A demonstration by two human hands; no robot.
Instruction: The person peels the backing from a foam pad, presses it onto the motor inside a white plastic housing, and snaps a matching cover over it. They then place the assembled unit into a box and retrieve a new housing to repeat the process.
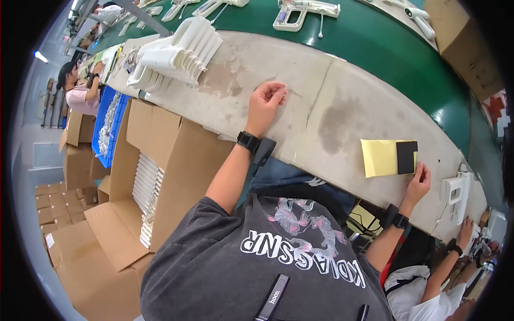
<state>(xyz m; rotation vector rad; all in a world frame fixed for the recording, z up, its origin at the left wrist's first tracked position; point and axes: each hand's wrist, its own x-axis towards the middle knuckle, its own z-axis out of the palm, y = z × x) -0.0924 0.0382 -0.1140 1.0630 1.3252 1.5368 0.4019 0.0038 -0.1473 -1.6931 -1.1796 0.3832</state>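
yellow sheet (379, 157) with a black pad (407, 157) on its right end, flat on the grey bench (332, 96); right hand (418, 183) touches the pad's lower corner, fingers curled. left hand (264, 104) rests on bare bench, loosely closed, holding nothing visible. white plastic parts (176, 56) stacked at far left; green belt (375, 37) beyond; cardboard boxes (155, 176) beside.

I see a dark grey, washed-looking short-sleeved T-shirt with a pale fish graphic and white lettering on the chest. Blue denim trousers show below it. Each wrist carries a black band with a black box-like unit: one by my left hand (266, 105), one by my right hand (417, 181). A slim black clip-shaped device hangs at the collar.
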